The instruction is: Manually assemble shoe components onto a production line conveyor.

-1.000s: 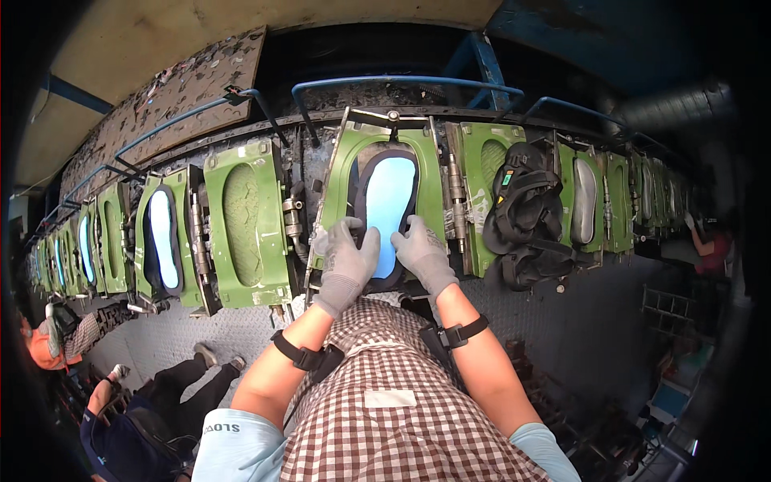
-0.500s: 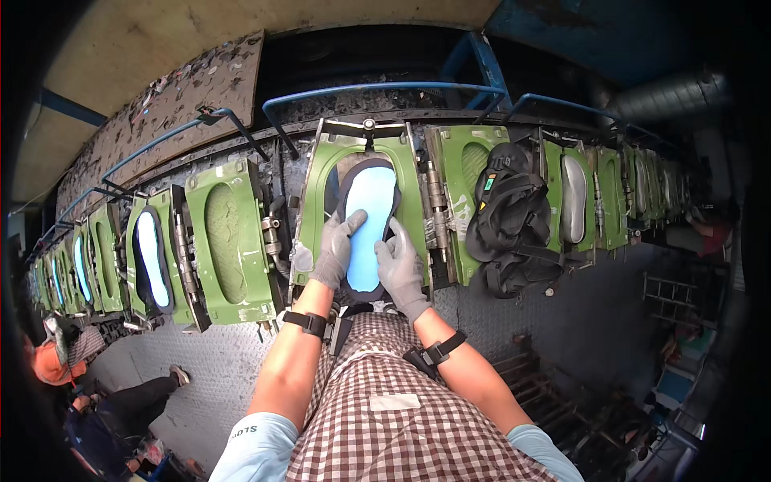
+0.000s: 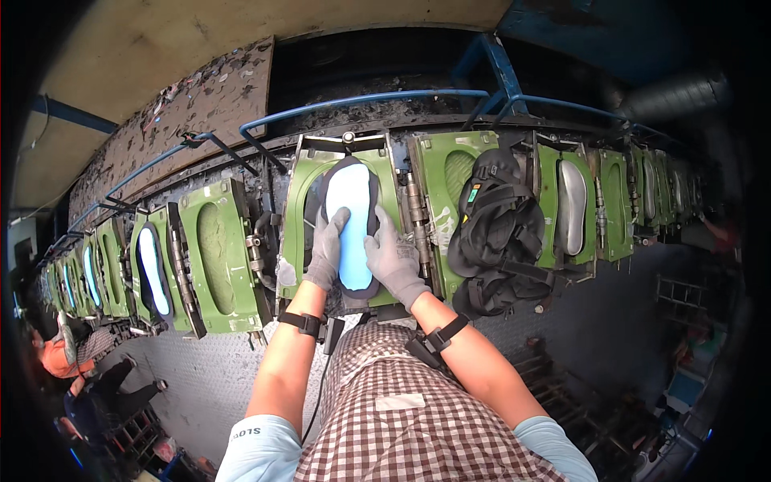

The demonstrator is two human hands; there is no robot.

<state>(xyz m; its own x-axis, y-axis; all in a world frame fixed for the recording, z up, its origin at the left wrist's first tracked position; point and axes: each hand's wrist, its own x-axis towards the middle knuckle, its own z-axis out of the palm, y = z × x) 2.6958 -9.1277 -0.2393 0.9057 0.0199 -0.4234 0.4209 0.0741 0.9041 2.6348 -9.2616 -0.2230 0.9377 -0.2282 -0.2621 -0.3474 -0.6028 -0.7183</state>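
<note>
A long sole point(image 3: 354, 233) with a pale-blue face and a black rim lies lengthwise over a green shoe mould point(image 3: 299, 193) straight in front of me. My left hand point(image 3: 325, 251), in a grey glove, grips its left edge, the thumb lying on the blue face. My right hand point(image 3: 394, 259), gloved alike, holds the right edge, its thumb on the lower part of the blue face. The fingers beneath the sole are partly hidden. Just right of this mould, a pile of black strappy sandals point(image 3: 496, 225) rests partly on another green mould point(image 3: 440, 173).
Green moulds run in a curved row to both sides. On the left, one mould holds another blue-faced sole point(image 3: 152, 269); to the right stands a grey metal last point(image 3: 572, 209). Blue rails point(image 3: 361, 100) pass behind. A person in orange point(image 3: 60, 357) is at the far left.
The view has shifted a little. The sole sits slightly farther up over the mould, and my right thumb has come onto its blue face. Both hands keep their hold.
</note>
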